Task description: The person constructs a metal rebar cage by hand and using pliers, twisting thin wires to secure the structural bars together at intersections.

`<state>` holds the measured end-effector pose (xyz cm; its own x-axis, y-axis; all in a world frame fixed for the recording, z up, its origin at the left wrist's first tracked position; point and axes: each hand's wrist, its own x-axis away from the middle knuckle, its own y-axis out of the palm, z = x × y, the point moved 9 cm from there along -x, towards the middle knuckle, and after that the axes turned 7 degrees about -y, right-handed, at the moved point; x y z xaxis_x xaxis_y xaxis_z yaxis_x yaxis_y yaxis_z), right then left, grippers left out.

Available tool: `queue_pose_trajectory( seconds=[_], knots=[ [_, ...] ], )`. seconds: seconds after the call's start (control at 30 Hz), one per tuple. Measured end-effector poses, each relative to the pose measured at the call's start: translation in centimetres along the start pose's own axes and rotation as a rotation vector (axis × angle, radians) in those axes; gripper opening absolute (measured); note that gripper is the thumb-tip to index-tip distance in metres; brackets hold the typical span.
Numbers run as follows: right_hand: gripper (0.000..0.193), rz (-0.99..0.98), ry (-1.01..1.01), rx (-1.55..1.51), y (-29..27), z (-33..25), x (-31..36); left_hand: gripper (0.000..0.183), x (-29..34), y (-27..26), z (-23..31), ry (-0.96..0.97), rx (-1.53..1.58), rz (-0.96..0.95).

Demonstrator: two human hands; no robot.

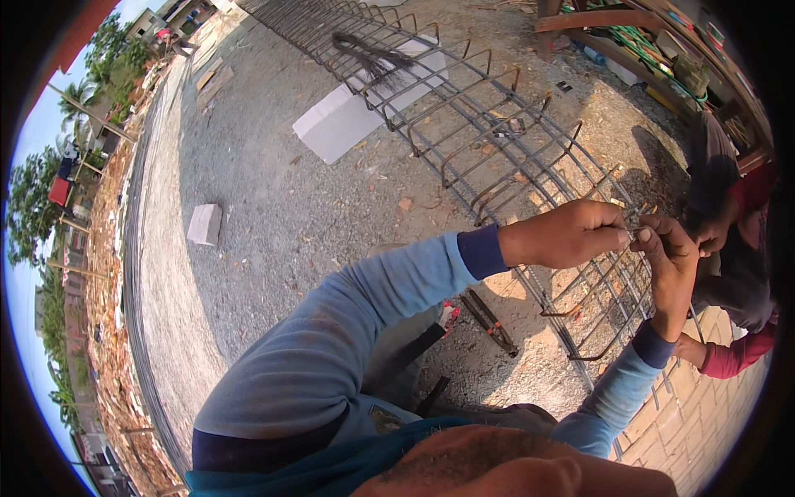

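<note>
A long cage of steel reinforcing bars [489, 116], with bent stirrups along it, stretches from the far left down to the near right. My left hand [567, 234] is closed above its near part, thumb against the curled fingers. Close beside it, my right hand [669, 258] is also closed, thumb and fingers pinched, its tips almost meeting the left hand's. Whatever is between the fingers is too small or hidden to make out. A bundle of thin black wire [377, 58] lies across the cage farther off. Pincers [491, 325] rest on the ground below my left forearm.
White blocks [335, 124] lie under and beside the cage, and another pale block [204, 224] sits on the gravel at left. A co-worker in dark red sleeves [739, 354] crouches at right, hands near the cage. Behind is a wooden rack [609, 21] of clutter.
</note>
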<state>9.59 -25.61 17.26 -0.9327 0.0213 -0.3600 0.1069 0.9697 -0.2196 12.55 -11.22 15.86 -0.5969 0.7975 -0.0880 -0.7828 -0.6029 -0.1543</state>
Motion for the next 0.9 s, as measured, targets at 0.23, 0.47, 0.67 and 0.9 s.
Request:
queue_pose_trajectory(
  seconds=[0.23,0.47,0.67,0.9],
  knots=[
    [0.019,0.014,-0.024,-0.032,0.7,-0.5,-0.2,0.03,0.4,-0.5,0.3,0.115,-0.026,0.084],
    [0.024,0.238,-0.066,-0.151,0.6,-0.7,-0.3,0.03,1.1,0.1,1.0,0.146,-0.174,0.114],
    [0.023,0.345,-0.026,-0.39,1.5,1.2,-1.0,0.028,0.3,-0.8,0.3,0.074,0.146,0.115],
    [0.024,0.245,-0.07,-0.429,2.0,0.6,-1.4,0.026,-0.2,0.6,-1.8,-0.18,0.425,-0.019]
  ],
)
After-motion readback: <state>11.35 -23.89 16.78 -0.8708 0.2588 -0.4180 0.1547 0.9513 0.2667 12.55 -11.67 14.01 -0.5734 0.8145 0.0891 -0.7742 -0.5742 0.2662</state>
